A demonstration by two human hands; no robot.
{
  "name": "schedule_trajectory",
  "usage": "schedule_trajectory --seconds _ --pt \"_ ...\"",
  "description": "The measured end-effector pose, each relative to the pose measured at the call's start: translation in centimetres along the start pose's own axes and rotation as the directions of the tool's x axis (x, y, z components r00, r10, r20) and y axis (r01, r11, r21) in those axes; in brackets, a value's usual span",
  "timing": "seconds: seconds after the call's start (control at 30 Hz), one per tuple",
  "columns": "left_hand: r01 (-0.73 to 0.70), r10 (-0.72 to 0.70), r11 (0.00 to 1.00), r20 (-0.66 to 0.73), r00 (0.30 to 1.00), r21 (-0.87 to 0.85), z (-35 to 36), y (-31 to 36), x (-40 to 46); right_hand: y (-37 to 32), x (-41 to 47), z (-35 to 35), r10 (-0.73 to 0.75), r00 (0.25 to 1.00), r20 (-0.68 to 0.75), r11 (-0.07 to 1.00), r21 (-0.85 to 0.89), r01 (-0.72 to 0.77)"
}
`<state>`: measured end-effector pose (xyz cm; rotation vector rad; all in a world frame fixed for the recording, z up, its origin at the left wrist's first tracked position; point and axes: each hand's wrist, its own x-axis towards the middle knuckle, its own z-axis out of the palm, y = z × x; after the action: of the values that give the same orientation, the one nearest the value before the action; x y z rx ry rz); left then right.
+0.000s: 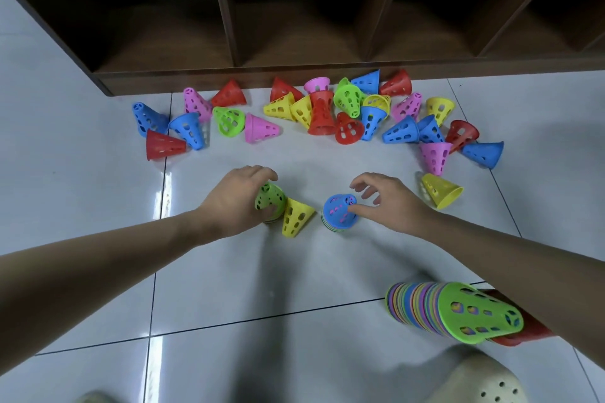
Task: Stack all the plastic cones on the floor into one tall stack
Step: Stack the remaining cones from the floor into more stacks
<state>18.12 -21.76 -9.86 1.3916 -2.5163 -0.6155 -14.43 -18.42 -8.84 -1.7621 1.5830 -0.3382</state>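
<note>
I see the dark wooden shelf unit (294, 26) across the top of the frame and the white tiled floor (229, 288) below it. Loose plastic cones (320, 111) lie scattered along the shelf's foot. At lower right a long multicoloured stack (455, 312) lies on its side. My left hand (239, 198) curls its fingers around a green-topped short stack (270, 201), a yellow cone (294, 216) beside it. My right hand (386, 201), fingers apart, pinches the blue-topped stack (339, 211) at centre.
</note>
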Motion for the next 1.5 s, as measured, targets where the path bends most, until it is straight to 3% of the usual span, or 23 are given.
schedule_trajectory --seconds 0.1,0.2,0.3,0.47,0.7,0.83,1.07,1.27,1.37,1.5 --pt "-0.213 0.209 0.969 0.041 0.977 0.129 0.6 1.0 0.1 0.9 -0.2 -1.3 0.031 0.999 -0.013 0.998 -0.051 -0.032" --pt "-0.295 0.293 0.932 0.044 0.955 0.211 1.3 1.5 1.0 2.2 -0.3 -2.7 0.064 0.995 -0.072 0.993 -0.093 -0.071" --pt "-0.239 0.228 0.921 0.072 0.971 0.307 2.2 2.4 1.8 3.5 -0.6 -3.7 0.097 0.989 -0.113 0.987 -0.116 -0.11" --pt "-0.139 0.024 0.902 0.274 0.961 0.408 3.5 3.7 2.5 6.1 -2.4 -4.8 0.148 0.983 -0.111 0.972 -0.165 -0.165" --pt "-0.153 0.045 0.874 0.236 0.971 0.461 3.5 3.5 3.1 7.1 -3.4 -6.7 0.163 0.956 -0.245 0.955 -0.203 -0.215" --pt "-0.182 0.097 0.88 0.209 0.973 0.438 4.1 3.3 2.5 9.4 -3.7 -7.5 0.302 0.929 -0.215 0.896 -0.269 -0.353" --pt "-0.366 0.307 0.866 0.216 0.927 0.34 5.2 2.6 0.9 12.4 -4.4 -8.2 0.529 0.843 -0.096 0.758 -0.394 -0.521" --pt "-0.375 0.202 0.867 0.456 0.867 0.329 5.2 3.9 -0.2 12.5 -3.6 -7.3 0.585 0.806 -0.084 0.77 -0.253 -0.586" --pt "-0.318 0.116 0.88 0.491 0.864 0.352 5.8 3.9 -0.6 12.1 -3.2 -6.0 0.624 0.779 -0.056 0.752 -0.227 -0.619" --pt "-0.377 0.139 0.809 0.477 0.868 0.45 6.6 2.6 -1.5 11.4 -1.9 -5.4 0.67 0.742 0.007 0.732 -0.169 -0.659"
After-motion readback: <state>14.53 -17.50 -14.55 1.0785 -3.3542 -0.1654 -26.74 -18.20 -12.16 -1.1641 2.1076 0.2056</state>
